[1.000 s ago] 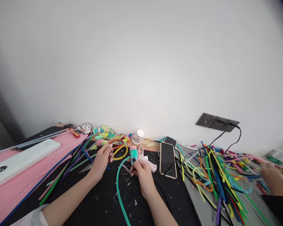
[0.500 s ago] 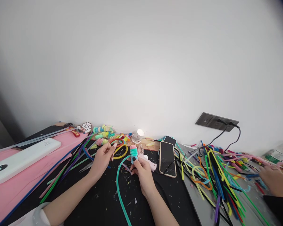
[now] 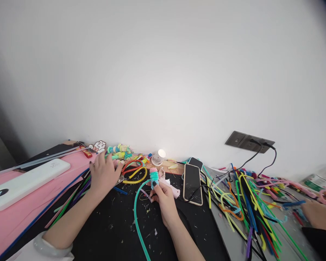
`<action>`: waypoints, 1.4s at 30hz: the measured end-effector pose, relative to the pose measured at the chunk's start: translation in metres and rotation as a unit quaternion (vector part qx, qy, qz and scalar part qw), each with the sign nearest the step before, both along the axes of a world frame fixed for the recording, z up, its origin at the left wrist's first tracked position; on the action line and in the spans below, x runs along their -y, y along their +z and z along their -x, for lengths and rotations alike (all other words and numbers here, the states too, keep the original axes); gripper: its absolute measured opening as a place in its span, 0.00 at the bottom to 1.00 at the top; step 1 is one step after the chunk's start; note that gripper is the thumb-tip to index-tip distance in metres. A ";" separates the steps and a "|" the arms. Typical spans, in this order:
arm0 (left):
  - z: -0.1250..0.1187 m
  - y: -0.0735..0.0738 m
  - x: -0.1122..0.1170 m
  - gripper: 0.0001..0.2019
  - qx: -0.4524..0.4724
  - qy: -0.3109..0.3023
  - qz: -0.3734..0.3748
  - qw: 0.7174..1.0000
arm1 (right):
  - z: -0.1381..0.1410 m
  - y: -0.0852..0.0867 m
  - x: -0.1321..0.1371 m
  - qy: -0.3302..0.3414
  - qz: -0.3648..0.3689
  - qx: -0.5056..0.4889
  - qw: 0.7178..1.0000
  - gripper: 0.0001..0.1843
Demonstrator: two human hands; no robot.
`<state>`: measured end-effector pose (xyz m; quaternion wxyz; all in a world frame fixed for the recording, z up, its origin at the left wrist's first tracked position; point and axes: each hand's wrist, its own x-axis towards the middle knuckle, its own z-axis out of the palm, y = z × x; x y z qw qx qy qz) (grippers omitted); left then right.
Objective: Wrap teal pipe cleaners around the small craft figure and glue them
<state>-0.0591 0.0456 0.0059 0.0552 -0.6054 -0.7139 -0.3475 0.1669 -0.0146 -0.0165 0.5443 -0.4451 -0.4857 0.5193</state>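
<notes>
My right hand pinches a small coil of wound pipe cleaner, pink at the top, teal in the middle and bluish below. From it a long teal pipe cleaner curves down toward the bottom edge. My left hand has its fingers spread, palm down, over the left part of the mat, holding nothing I can see. Beside its fingertips lie several pastel wound coils, and a bundle of pipe cleaners runs partly under it. Close to its thumb rest a red loop and a yellow loop.
A phone and a lit cup-shaped lamp stand near the wall. On the left, a white power bank lies on pink sheets. Many loose pipe cleaners cover the right side, where another person's hand reaches in.
My left hand has moved left, from beside the loops toward the bundle and coils, and its fingers have spread from a pinch. The right hand keeps its hold. The other person's hand shifted slightly.
</notes>
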 end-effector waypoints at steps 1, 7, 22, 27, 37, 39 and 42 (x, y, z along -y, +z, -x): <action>0.007 -0.002 -0.003 0.30 -0.010 0.032 0.022 0.999 | 0.000 0.000 0.000 0.003 -0.001 -0.002 1.000 0.28; 0.047 -0.015 -0.021 0.37 -0.005 0.134 0.138 0.981 | 0.000 -0.003 0.000 0.026 -0.001 -0.005 1.000 0.27; 0.055 -0.014 -0.024 0.31 -0.014 0.086 0.164 0.983 | 0.001 0.005 0.003 0.037 0.015 0.005 0.999 0.28; 0.046 -0.003 -0.014 0.26 -0.038 0.038 0.081 0.995 | 0.003 0.015 0.007 0.043 0.022 -0.008 0.999 0.28; 0.039 0.008 -0.004 0.20 -0.025 -0.016 -0.120 0.992 | 0.005 0.020 0.011 0.112 0.065 -0.006 0.992 0.32; 0.034 0.006 -0.007 0.21 -0.036 -0.069 -0.167 0.983 | 0.005 0.017 0.010 0.119 0.065 0.022 0.990 0.31; 0.021 0.004 -0.006 0.20 -0.055 -0.161 -0.195 0.966 | 0.005 0.015 0.010 0.109 0.041 0.086 0.989 0.30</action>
